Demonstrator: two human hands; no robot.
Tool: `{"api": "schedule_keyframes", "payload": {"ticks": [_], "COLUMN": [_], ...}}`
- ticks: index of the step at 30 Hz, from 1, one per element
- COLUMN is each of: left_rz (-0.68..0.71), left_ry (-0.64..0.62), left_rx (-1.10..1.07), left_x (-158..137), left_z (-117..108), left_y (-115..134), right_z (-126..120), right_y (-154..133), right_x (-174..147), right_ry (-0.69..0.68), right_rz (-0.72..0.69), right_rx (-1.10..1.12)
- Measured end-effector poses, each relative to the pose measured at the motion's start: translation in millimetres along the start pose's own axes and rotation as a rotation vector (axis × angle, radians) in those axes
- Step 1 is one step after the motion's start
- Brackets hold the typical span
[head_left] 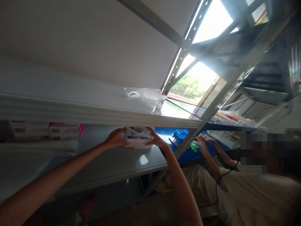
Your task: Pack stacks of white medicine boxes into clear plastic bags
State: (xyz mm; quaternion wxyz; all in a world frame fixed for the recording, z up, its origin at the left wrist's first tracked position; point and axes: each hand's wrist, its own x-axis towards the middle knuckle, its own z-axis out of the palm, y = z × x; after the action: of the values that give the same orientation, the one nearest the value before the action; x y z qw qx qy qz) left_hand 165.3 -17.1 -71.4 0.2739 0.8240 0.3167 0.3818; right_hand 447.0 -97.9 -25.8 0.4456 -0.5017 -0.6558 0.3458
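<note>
Both my arms reach forward under the upper shelf to a plastic-wrapped pack (138, 138), whitish with a dark blue band. My left hand (116, 138) grips its left side, and my right hand (157, 139) grips its right side, fingers curled round the edges. The pack is at the lower grey shelf (131, 161); whether it rests there or is slightly lifted I cannot tell. What is inside the wrapping is blurred.
Blurred white and pink boxes (64, 130) stand left on the lower shelf. A clear plastic bag (147, 94) lies on the upper shelf (82, 105). Right of a slanted metal upright (188, 141), a co-worker's hands (203, 138) are near green items (194, 147) and a blue bin (181, 134).
</note>
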Motion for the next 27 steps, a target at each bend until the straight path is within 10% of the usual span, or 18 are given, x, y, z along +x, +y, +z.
{"api": "schedule_keyframes", "payload": {"ticks": [5,11,20,27], "left_rz": [0.08,-0.045,-0.116,-0.244], "left_ry": [-0.063,0.011,0.177,0.01], "left_rx": [-0.15,-0.44,-0.244,-0.333], "left_x": [63.0,56.6,33.6,14.5], "left_z": [67.5,127.2,141.8,161.3], "left_y": [7.4,-27.7,-52.7,-38.9], "right_z": [-63.2,-51.9,-45.0,-1.1], "right_y": [36.6,82.9,129.9,146.9], "right_x": [-5.8,-2.8,-30.5,-29.3], "right_ry": [0.245,0.291,0.604,0.595], "right_rz": [0.247,0.107,0.086,0.111], "right_rx": [0.145,0.18,0.183,0.159]}}
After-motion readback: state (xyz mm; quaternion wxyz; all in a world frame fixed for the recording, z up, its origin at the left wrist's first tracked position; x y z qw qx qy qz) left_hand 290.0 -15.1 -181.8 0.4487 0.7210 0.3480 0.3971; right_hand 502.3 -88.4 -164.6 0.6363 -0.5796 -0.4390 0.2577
